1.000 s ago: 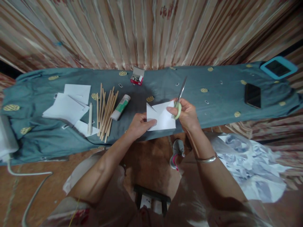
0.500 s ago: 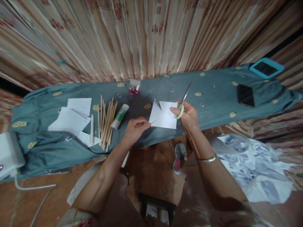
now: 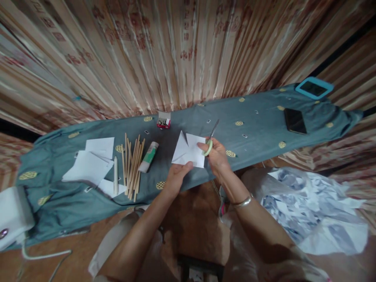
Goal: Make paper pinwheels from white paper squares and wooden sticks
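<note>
A white square of paper [image 3: 188, 152] with cuts in it is held just above the teal-covered table [image 3: 258, 129]. My left hand [image 3: 176, 177] pinches its lower edge from below. My right hand [image 3: 216, 154] is closed on green-handled scissors [image 3: 210, 141], their blades pointing up and away, and its thumb and fingertip touch the paper's right edge. A silver bangle sits on my right wrist.
Left of the paper lie a glue stick [image 3: 148, 156], a bundle of wooden sticks [image 3: 132, 164], a white stick [image 3: 115, 176] and white sheets [image 3: 88, 167]. A small box of pins [image 3: 163, 120] stands behind. A phone [image 3: 295, 120] and blue-cased device [image 3: 313, 87] lie far right. Plastic bag with scraps [image 3: 311, 207] lower right.
The paper has been turned and lifted, one cut flap now sticking up. My left hand shifted from its left corner to its lower edge. The view has tilted and moved back.
</note>
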`<act>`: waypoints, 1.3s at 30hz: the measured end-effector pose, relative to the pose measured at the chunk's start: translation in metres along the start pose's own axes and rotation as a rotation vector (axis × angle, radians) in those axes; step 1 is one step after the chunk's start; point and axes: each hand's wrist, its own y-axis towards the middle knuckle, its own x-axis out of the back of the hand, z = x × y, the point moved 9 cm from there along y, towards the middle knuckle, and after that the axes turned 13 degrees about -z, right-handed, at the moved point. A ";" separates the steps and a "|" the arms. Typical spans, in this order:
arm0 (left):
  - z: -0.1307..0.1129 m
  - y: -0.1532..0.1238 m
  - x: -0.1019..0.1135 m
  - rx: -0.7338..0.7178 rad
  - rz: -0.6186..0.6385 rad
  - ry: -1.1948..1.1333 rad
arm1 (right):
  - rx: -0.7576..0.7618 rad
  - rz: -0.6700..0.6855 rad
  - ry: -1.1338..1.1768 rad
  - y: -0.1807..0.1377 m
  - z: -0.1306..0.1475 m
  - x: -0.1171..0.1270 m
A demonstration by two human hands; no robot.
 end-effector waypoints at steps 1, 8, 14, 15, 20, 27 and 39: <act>-0.001 0.000 0.000 0.012 -0.024 -0.035 | -0.011 0.009 -0.005 -0.003 -0.004 -0.004; -0.016 0.007 0.019 0.148 -0.260 -0.309 | -0.043 0.086 -0.095 -0.014 -0.015 -0.024; -0.037 0.023 0.048 0.106 -0.326 -0.384 | -0.038 0.391 -0.360 -0.036 -0.017 -0.031; -0.040 0.024 0.052 0.101 -0.330 -0.386 | -0.056 0.478 -0.407 -0.043 -0.020 -0.031; -0.047 0.026 0.062 0.114 -0.327 -0.371 | -0.179 0.792 -0.561 -0.072 -0.039 -0.026; -0.044 0.023 0.061 0.131 -0.315 -0.336 | -0.295 0.853 -0.583 -0.080 -0.047 -0.020; -0.041 0.025 0.060 0.061 -0.314 -0.331 | -0.340 0.831 -0.585 -0.080 -0.051 -0.020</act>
